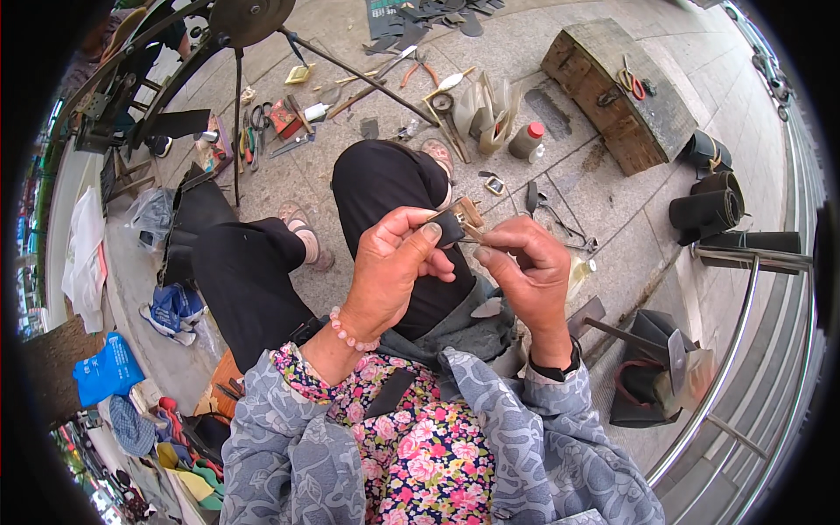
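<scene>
Grey patterned sleeves and a floral apron fill the bottom edge, forearms coming up from there. Left hand, pink bead bracelet on the wrist, is closed around a small dark leather piece: thumb on top, fingers curled under, firm pinch. Right hand sits just beside it, thumb and forefinger pressed together on something thin at the piece's right edge (too small to tell what it is, maybe a needle or thread). Both hands nearly touch, held above the lap over the black trousers. Piece has a tan edge showing at its upper right. Past the knees, sandalled feet on the paved ground. Beyond that, tools scattered on the paving: a white bottle with a red cap, pliers with red handles, scissors, a small red box. Weathered wooden block upper right, with red-handled cutters on top. Black rolled sheets lie right of it, near a metal railing. Black stand with a wheel at upper left, its legs spreading over the tools. Blue bag far left, well apart from the hands.
</scene>
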`<act>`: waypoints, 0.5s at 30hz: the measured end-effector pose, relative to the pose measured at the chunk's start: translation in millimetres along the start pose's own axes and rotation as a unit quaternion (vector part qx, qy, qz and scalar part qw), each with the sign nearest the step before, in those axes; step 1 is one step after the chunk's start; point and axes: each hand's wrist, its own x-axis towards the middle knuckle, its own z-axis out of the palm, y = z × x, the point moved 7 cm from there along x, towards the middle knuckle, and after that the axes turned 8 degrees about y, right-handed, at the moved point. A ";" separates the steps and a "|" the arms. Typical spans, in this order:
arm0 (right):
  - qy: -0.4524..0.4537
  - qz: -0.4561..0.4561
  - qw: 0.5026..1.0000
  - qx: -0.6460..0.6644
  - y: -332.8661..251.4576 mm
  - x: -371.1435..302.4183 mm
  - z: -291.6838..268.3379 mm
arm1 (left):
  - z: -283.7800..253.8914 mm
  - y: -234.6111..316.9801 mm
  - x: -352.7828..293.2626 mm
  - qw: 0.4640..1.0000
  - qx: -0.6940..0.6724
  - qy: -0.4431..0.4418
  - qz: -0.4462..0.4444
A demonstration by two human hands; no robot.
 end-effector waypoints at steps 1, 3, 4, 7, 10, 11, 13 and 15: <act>0.001 0.017 1.000 0.010 2.1 -1.8 1.2 | 0.6 0.0 0.0 1.000 -0.008 -0.003 0.000; 0.003 0.034 0.999 0.019 0.8 -5.2 5.3 | 1.8 0.9 -0.2 1.000 -0.002 -0.006 0.004; 0.032 0.111 0.992 0.046 6.3 -7.4 5.3 | 2.5 1.5 -0.4 1.000 0.004 -0.008 0.009; 0.057 0.200 0.976 0.064 14.0 -12.1 3.9 | 4.4 2.3 -1.7 0.999 0.037 -0.018 0.027; 0.045 0.160 0.986 0.018 15.3 -10.8 1.1 | 8.3 6.5 -4.1 0.993 0.094 -0.022 0.073; 0.037 0.105 0.994 -0.020 11.2 -8.4 -0.6 | 8.6 5.5 -4.4 0.993 0.094 -0.022 0.072; 0.039 0.048 0.996 -0.056 3.7 -3.9 -7.1 | 8.2 5.8 -4.9 0.989 0.113 -0.016 0.093; 0.042 -0.009 0.995 -0.092 -3.2 -4.2 -8.3 | 8.5 4.7 -5.2 0.989 0.114 -0.016 0.095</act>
